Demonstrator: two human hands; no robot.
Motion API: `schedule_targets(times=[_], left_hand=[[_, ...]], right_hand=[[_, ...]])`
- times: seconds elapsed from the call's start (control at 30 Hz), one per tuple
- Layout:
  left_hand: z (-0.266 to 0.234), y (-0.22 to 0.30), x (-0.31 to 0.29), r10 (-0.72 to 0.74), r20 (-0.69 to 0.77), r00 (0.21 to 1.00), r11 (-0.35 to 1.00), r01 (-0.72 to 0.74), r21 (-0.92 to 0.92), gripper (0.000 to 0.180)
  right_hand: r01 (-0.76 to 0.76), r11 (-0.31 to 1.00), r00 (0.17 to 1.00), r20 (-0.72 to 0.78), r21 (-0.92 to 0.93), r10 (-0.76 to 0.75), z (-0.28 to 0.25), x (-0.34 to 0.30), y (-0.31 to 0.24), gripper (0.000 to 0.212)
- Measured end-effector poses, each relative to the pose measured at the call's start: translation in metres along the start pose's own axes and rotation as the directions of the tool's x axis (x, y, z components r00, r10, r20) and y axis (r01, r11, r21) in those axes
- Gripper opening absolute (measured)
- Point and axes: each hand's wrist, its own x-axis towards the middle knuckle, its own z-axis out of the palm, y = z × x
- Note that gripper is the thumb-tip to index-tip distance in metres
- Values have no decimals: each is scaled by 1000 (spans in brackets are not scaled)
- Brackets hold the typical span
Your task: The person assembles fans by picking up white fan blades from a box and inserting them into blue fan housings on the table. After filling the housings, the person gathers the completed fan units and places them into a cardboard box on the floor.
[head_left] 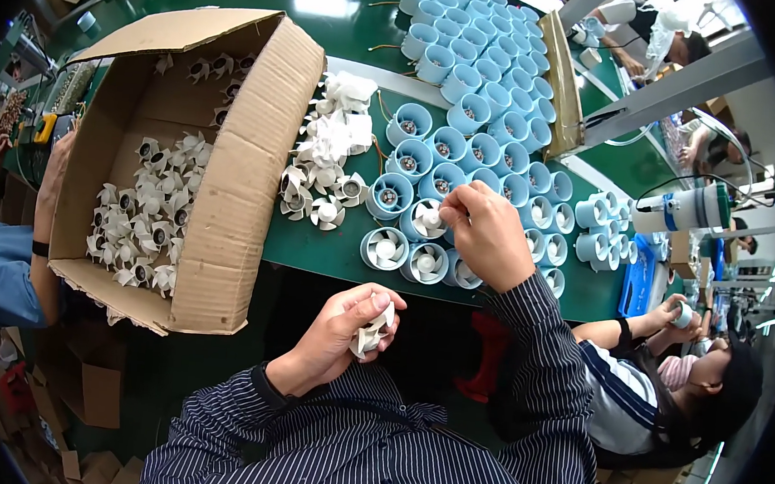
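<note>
Left hand: I have the left hand (pixel 337 334) low in front of the striped shirt (pixel 370 468), its grip closed around white fan wheels (pixel 373 334); I cannot count how many.
Right hand: I see the right hand (pixel 490 236) over the front cups, thumb and fingers drawn together beside a fan wheel sitting in one; I cannot tell whether this grip holds anything.
Blue cups: I have the blue cups (pixel 388 215) standing in close rows on the green tabletop (pixel 309 252); several at the front hold white fan wheels, many farther back show bare metallic centres.
Loose fans: I see a loose white pile (pixel 332 138) between box and cups.
Cardboard box: I find the cardboard box (pixel 245 176) at the left, its open side showing more fan wheels.
Neighbours: On the right I see a co-worker (pixel 635 398) holding a pale blue cup (pixel 682 313); another person's arm (pixel 48 206) is beside the box.
</note>
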Motion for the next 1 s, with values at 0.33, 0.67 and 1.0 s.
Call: schedule_targets(times=[0.33,0.67,1.0], left_hand=[[5,9,-4,141,58,988,953,-151,262,46],[6,9,-2,280,62,958,898,-284,337,43],[0,10,4,132,118,984,986,-143,86,65]], right_hand=[[144,980,989,0,-137,-145,5,3,-9,9],[68,960,972,198,271,-125,-41,-31,-63,12],[417,909,907,50,14,-417,-21,-32,-63,15]])
